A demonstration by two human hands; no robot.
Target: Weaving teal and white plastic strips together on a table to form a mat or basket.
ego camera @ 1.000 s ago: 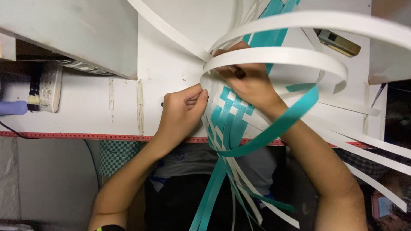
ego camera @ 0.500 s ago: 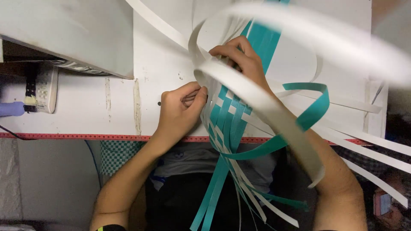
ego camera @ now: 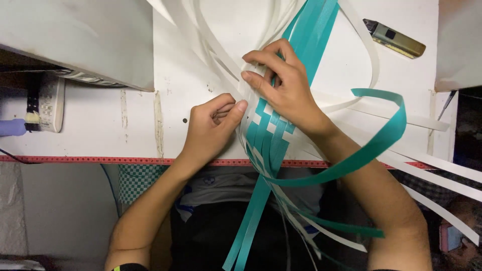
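Observation:
A woven patch of teal and white plastic strips (ego camera: 271, 133) lies on a white table (ego camera: 201, 60) near its front edge. My left hand (ego camera: 213, 125) has its fingers curled and pinches the left edge of the weave, where white strips come out. My right hand (ego camera: 283, 85) lies on top of the weave and presses on the strips with its fingertips. Long teal strips (ego camera: 314, 30) run away from me past my right hand. One teal strip (ego camera: 381, 140) loops out to the right. Loose white strips (ego camera: 437, 173) fan out right.
A brass-coloured utility knife (ego camera: 394, 39) lies at the far right of the table. A white box-like unit (ego camera: 80, 40) overhangs the far left. A small brush and a white holder (ego camera: 42, 105) sit at the left edge. A red measuring strip (ego camera: 100, 159) lines the table's front edge.
The wide white strip that arched over my right arm has been drawn down out of the way. My right hand has dropped flat onto the weave; my left hand has barely moved.

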